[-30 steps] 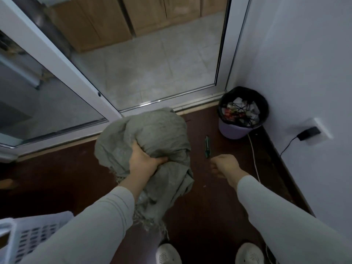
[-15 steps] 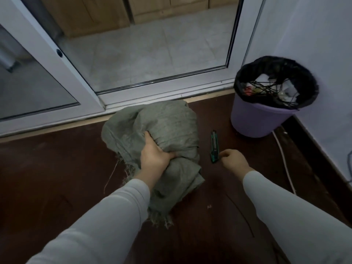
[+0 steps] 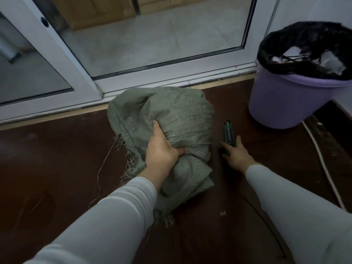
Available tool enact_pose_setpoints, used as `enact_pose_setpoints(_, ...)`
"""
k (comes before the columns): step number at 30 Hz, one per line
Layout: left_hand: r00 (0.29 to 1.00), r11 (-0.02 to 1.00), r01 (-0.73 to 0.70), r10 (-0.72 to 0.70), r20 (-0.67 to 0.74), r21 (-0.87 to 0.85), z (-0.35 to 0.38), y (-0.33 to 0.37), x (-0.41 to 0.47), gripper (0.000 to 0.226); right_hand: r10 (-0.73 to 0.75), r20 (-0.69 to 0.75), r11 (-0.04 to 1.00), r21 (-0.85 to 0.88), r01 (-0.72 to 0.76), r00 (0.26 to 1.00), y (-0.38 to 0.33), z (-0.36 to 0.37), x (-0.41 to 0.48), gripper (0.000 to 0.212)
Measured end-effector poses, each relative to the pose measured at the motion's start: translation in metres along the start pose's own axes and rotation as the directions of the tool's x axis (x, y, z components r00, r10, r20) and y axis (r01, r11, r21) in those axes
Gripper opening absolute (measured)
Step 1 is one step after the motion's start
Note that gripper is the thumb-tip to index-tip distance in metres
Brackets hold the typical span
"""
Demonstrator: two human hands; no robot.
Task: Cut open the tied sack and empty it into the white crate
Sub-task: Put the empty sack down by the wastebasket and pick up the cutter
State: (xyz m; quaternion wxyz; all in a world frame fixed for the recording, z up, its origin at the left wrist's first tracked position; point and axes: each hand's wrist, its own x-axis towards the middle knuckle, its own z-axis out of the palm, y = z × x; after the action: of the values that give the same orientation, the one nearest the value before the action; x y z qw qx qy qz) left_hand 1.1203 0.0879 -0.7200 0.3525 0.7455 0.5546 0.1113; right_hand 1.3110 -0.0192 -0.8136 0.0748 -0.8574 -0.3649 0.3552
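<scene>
A crumpled grey-green woven sack [image 3: 177, 115] lies on the dark brown floor in front of the sliding glass door. My left hand [image 3: 162, 149] grips a bunch of its fabric near the middle, fingers curled into the folds. A green utility knife [image 3: 228, 133] lies on the floor just right of the sack. My right hand [image 3: 235, 152] reaches onto the knife's near end, with fingers spread and touching it on both sides. The white crate is out of view.
A purple bin [image 3: 297, 96] with a black liner stands at the right by the wall. A white cable [image 3: 323, 166] runs along the floor beside it. The white door frame [image 3: 171, 79] borders the floor ahead. A loose thread [image 3: 101, 168] trails left of the sack.
The view has dropped closer to the floor. My right hand has moved forward onto the knife's near end. My left hand keeps its grip on the sack.
</scene>
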Motion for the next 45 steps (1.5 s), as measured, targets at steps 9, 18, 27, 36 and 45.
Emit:
enact_pose_setpoints(9,0.998,0.999,0.033,-0.032,0.054,-0.016,0.005,-0.022,-0.007,0.130,0.101,-0.274,0.984,-0.114,-0.136,0.956,0.009,0.015,-0.015,0.027)
enact_pose_setpoints(18,0.982,0.997,-0.077,0.075,0.175,0.002,0.028,-0.001,-0.027,0.118,0.455,-0.182,0.374,0.927,-0.001,0.872,0.053,-0.043,-0.069,0.056)
enact_pose_setpoints(27,0.728,0.909,-0.414,0.297,0.618,0.051,0.080,0.057,-0.076,0.104,0.261,-0.557,0.722,0.655,0.224,0.789,0.069,-0.122,-0.131,0.016)
enact_pose_setpoints(36,0.920,0.792,-0.391,0.334,0.203,0.468,0.103,0.107,-0.099,0.048,0.152,-0.455,0.982,0.167,-0.083,0.878,0.073,-0.123,-0.133,0.045)
enact_pose_setpoints(45,0.747,0.907,-0.394,0.222,0.627,0.148,0.081,0.082,-0.076,0.044,0.191,-0.581,0.980,0.163,-0.117,0.791,0.052,-0.121,-0.126,0.035)
